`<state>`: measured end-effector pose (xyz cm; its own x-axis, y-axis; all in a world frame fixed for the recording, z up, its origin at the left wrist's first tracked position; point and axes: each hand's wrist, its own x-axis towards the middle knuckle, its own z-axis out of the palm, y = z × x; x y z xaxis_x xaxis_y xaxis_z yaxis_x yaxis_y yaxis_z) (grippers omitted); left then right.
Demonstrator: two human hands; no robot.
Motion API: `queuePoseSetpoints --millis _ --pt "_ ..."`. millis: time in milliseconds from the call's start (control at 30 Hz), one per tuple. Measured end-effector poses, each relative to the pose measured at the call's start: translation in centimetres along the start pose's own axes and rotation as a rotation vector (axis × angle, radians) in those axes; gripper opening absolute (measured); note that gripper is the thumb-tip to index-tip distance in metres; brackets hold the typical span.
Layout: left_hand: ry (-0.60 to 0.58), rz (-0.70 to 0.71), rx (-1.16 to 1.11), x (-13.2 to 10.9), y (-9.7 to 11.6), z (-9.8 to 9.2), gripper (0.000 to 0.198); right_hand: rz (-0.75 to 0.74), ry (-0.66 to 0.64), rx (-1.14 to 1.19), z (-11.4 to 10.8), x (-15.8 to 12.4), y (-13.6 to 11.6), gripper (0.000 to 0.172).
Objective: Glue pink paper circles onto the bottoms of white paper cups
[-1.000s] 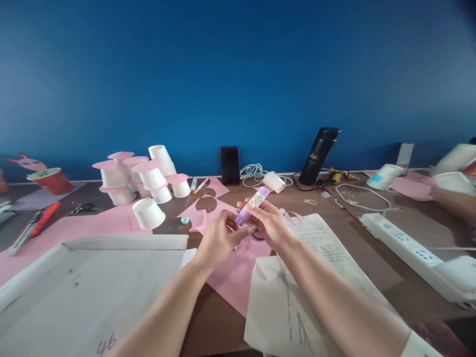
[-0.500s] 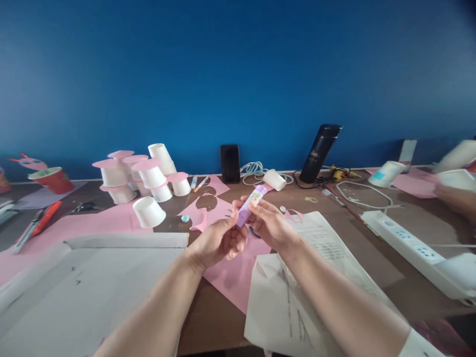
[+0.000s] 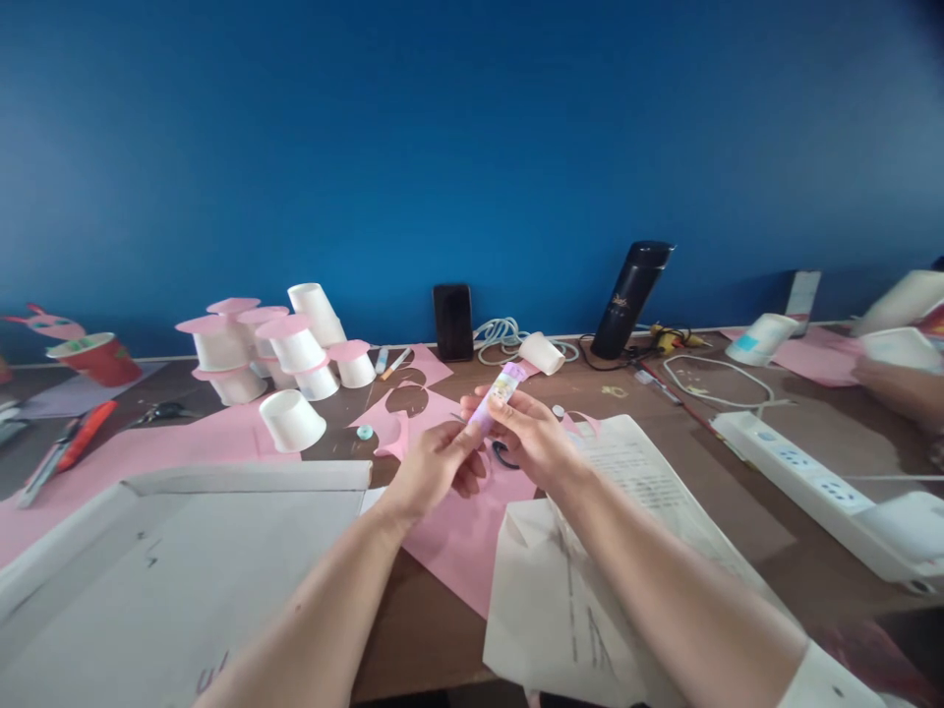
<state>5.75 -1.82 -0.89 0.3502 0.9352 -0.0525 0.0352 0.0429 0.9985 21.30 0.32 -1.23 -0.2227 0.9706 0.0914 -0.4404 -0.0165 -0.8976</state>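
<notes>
A purple glue stick (image 3: 498, 396) with a picture label is held tilted between my two hands, over cut pink paper (image 3: 472, 551). My left hand (image 3: 442, 457) grips its lower end, fingers closed round it. On the upper part, the thumb and fingers of my right hand (image 3: 535, 433) are closed. Just under my hands shows the dark handle of what looks like scissors (image 3: 504, 455), mostly hidden. A small white paper cup (image 3: 542, 353) lies tipped on its side beyond the glue stick.
Stacked paper cups with pink discs (image 3: 291, 344) stand at back left, near a white box lid (image 3: 221, 580). A black phone (image 3: 452, 323) and black flask (image 3: 632, 300) lean against the wall. A power strip (image 3: 818, 492) lies right; another person's hand (image 3: 896, 388) is at far right.
My left hand has shifted slightly up along the glue stick, and its fingers have curled in closer. The camera view has turned a little. The other person's hand has moved slightly.
</notes>
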Motion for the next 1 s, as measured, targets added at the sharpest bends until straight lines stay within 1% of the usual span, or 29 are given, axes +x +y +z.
queuePoseSetpoints --millis 67,133,233,333,433,567,633,733,833,933,1000 --pt "-0.149 -0.093 -0.249 0.1 0.0 -0.2 0.045 0.007 -0.061 0.053 0.0 -0.1 -0.1 0.029" --pt "-0.253 -0.175 -0.432 0.3 -0.1 -0.3 0.046 0.023 -0.108 0.086 -0.1 -0.1 -0.2 0.029" --pt "-0.295 -0.238 -0.574 0.5 -0.3 -0.3 0.044 0.057 -0.116 0.103 -0.1 -0.2 -0.3 0.032" --pt "-0.291 -0.274 -0.644 0.5 -0.3 -0.2 0.043 0.071 -0.093 0.115 0.1 -0.1 -0.3 0.033" --pt "-0.279 -0.293 -0.679 0.4 -0.2 -0.2 0.046 0.041 -0.071 0.129 0.3 -0.1 -0.2 0.03" --pt "-0.18 -0.303 -0.654 0.6 -0.3 -0.3 0.051 0.031 -0.019 0.106 0.6 0.1 0.0 0.024" --pt "-0.142 -0.31 -0.64 0.6 -0.4 -0.3 0.052 0.055 0.039 0.078 0.6 0.2 0.1 0.026" --pt "-0.129 -0.318 -0.631 0.7 -0.3 -0.3 0.052 0.07 0.139 0.066 0.2 0.5 0.3 0.029" --pt "-0.128 -0.322 -0.634 0.6 -0.3 -0.5 0.048 0.084 0.206 0.118 -0.2 0.9 0.5 0.03" --pt "-0.129 -0.326 -0.636 0.5 -0.2 -0.5 0.043 0.136 0.28 0.178 -0.5 1.1 0.6 0.033" --pt "-0.128 -0.326 -0.637 0.5 -0.2 -0.6 0.041 0.16 0.3 0.189 -0.6 1.1 0.6 0.034"
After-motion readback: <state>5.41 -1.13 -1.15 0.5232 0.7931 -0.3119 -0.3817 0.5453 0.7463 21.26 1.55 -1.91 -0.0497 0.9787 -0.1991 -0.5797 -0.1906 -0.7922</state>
